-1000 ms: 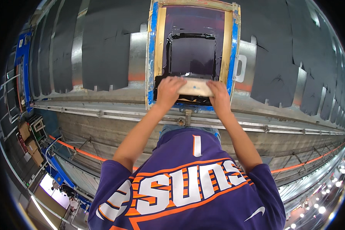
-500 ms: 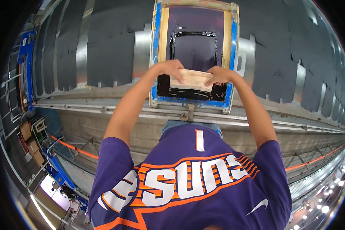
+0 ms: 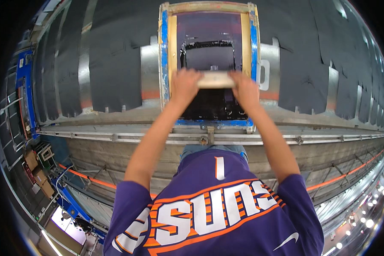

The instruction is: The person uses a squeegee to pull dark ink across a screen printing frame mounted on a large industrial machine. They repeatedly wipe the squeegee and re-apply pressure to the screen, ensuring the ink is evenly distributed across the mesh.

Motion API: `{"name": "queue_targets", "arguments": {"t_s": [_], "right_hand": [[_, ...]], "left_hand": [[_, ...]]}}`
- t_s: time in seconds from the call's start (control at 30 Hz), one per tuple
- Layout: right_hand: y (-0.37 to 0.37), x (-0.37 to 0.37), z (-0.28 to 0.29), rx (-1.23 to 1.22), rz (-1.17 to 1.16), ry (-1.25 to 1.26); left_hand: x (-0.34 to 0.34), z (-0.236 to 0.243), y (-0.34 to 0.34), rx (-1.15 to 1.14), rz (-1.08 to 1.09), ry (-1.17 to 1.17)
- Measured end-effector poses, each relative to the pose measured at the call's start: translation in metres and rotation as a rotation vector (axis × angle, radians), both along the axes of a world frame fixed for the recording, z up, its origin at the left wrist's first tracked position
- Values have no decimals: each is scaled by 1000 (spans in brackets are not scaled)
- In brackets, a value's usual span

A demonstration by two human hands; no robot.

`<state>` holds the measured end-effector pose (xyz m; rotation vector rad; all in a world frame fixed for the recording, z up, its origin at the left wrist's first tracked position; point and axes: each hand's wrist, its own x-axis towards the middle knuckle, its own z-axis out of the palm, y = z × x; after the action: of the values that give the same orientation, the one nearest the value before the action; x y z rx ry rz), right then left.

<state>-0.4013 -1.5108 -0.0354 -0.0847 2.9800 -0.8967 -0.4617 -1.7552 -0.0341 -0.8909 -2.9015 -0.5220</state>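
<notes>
A wooden-handled squeegee (image 3: 215, 79) lies crosswise over a screen frame (image 3: 164, 34) edged with wood and blue tape. My left hand (image 3: 186, 83) grips the squeegee's left end, and my right hand (image 3: 243, 89) grips its right end; both are slightly blurred. Glossy black ink (image 3: 209, 106) covers the screen on the near side of the squeegee. Beyond it, a dark rectangle (image 3: 207, 56) with shiny ink edges shows on the purplish mesh.
Dark sheets (image 3: 115, 59) and metal plates line the long bench either side. A metal rail (image 3: 277, 138) runs along its near edge. At the far left stand blue machinery (image 3: 24, 85) and cardboard boxes (image 3: 40, 175); orange bars run below.
Both hands and the squeegee have moved away from me, farther up the screen. More of the black ink on the near side now shows. The whole view has shifted a little.
</notes>
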Motion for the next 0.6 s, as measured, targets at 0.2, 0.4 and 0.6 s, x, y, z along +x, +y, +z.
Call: {"name": "queue_targets", "arguments": {"t_s": [0.2, 0.4, 0.6], "right_hand": [[-13, 88, 34, -46, 75, -99], [89, 0, -10, -249, -380, 227], [116, -53, -57, -563, -575, -84]], "left_hand": [[94, 21, -19, 33, -37, -113], [104, 36, -17, 71, -52, -123], [116, 18, -6, -9, -122, -82]]}}
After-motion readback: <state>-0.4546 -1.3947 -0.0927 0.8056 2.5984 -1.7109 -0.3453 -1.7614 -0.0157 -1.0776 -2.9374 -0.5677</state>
